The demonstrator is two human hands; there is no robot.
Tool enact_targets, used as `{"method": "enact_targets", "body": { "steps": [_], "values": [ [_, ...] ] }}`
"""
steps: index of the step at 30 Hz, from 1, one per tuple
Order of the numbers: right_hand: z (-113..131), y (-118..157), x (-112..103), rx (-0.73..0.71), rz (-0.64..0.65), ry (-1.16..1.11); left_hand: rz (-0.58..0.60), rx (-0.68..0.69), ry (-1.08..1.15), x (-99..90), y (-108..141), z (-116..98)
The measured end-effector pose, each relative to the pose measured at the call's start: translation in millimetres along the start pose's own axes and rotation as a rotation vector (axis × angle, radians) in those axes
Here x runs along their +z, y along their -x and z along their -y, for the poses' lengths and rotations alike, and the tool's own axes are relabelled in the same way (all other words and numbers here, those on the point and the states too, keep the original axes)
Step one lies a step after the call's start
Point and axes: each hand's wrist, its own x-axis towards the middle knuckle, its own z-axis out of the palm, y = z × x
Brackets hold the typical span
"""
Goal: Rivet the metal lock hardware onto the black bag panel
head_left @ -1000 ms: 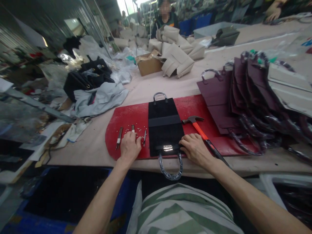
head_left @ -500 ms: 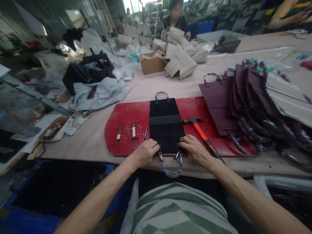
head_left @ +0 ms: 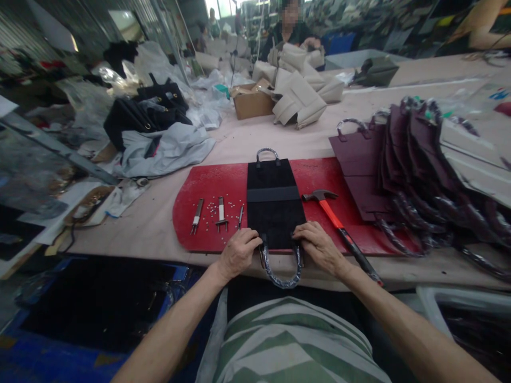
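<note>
A black bag panel [head_left: 274, 213] lies flat across a red board [head_left: 215, 175], with a plastic-wrapped handle at each end. The near handle [head_left: 282, 281] hangs over the table's front edge. At the panel's near left corner, my left hand [head_left: 240, 251] has its fingers closed on the edge by the handle's base. My right hand [head_left: 319, 246] grips the near right corner in the same way. Right of the panel rests a claw hammer [head_left: 333, 215] with an orange and black grip. Two pronged metal tools [head_left: 221, 214] and a thin rod [head_left: 240, 217] lie to the left among small scattered studs.
Plum bag panels [head_left: 359, 175] with wrapped handles are heaped at the right. Black bags [head_left: 136, 117] and a grey cloth [head_left: 163, 151] lie at the back left. A cardboard box [head_left: 252, 102] and beige bag pieces [head_left: 299, 98] stand at the back, before another person [head_left: 293, 34].
The near handle now lies over the panel's near edge, and its metal end pieces that showed inside have turned outward under my fingers. Both hands stay at the corners.
</note>
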Motion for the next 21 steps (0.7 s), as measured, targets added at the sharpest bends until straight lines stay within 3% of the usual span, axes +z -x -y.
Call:
{"method": "enact_targets", "body": {
  "steps": [6,13,15,18,21],
  "values": [
    [5.4,-5.7,12.1,0.079,-0.047,0.167,-0.014,-0.033,0.030,6.0,5.5,-8.3],
    [-2.2,-7.4,26.9,0.125,-0.117,0.319,-0.149,-0.194,0.141,1.0,11.9,-10.2],
    [-4.6,-7.6,28.6,0.118,-0.123,0.324,-0.199,-0.311,0.076,-9.2,10.0,0.8],
    [-6.5,-7.9,28.8,0.109,-0.128,0.330,-0.227,-0.614,-0.071,-36.4,1.0,31.1],
    [-8.0,-8.3,29.1,0.098,-0.144,0.341,-0.145,-0.935,-0.215,-70.7,-9.0,70.3]
  ]
}}
